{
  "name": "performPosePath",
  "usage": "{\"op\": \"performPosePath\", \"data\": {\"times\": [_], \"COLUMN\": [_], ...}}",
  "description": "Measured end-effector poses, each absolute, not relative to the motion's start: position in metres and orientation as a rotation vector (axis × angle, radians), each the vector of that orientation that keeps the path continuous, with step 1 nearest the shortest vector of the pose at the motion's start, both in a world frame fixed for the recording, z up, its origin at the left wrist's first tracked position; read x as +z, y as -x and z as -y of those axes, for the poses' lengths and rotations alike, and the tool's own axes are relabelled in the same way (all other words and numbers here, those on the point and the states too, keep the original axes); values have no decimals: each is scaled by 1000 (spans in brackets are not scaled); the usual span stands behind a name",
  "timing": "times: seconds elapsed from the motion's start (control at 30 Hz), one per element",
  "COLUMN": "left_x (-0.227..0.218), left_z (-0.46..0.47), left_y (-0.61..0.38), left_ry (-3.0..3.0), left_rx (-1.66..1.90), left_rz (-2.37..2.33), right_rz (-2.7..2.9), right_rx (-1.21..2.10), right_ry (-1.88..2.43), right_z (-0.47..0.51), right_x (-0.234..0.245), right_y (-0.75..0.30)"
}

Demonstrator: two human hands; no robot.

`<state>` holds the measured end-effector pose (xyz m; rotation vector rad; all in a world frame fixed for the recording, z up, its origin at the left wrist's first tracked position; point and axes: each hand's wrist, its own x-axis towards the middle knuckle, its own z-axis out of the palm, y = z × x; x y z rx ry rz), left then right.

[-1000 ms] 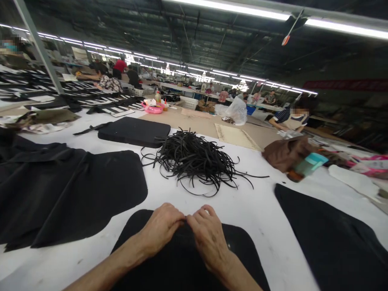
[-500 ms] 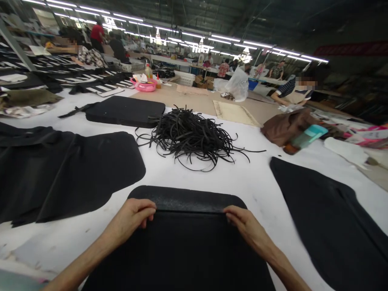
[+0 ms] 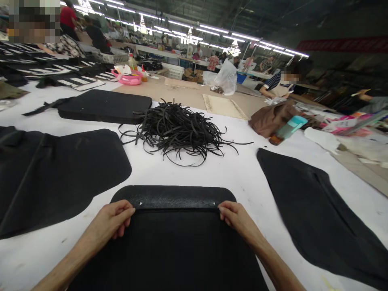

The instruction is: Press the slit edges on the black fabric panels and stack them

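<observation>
A black fabric panel (image 3: pixel 182 250) with rounded far corners lies in front of me on the white table. Across its far end runs a glossier black band (image 3: pixel 176 197), bounded by a straight dark ridge. My left hand (image 3: pixel 119 218) is closed, thumb and forefinger pinching the ridge's left end. At the right end my right hand (image 3: pixel 232 214) pinches the same line. Small white triangular marks show on the band near both sets of fingertips. Whether the ridge is a separate strip or the panel's own edge, I cannot tell.
Beyond the panel lies a tangled heap of black strips (image 3: pixel 182 129), beside a stack of black panels (image 3: pixel 106 106). More black pieces lie left (image 3: pixel 69 173) and right (image 3: pixel 315 210). A teal-lidded bottle (image 3: pixel 286 131), a brown bag (image 3: pixel 269 115) and a pink basket (image 3: pixel 129 77) stand farther off. Co-workers are beyond.
My hands are wider apart along the ridge, the left one having slid outward. The white marks near the fingertips now show. The whole view has shifted slightly to the right.
</observation>
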<state>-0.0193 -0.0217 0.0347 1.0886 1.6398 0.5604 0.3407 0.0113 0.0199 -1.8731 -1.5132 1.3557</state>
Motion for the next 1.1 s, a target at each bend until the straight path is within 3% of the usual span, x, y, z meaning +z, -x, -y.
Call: {"op": "performPosePath", "data": {"times": [0.6,1.1], "left_x": [25,21], "left_z": [14,14], "left_y": [20,17], "left_ry": [-988,-964], "left_rx": [565,653], "left_rz": [-1717,-1721], "right_rz": [1572,1824], "right_rx": [1133,1191], "right_ry": [2136,2149], "right_z": [-21,-26], "right_x": [6,-10], "right_y": [-336,-353]}}
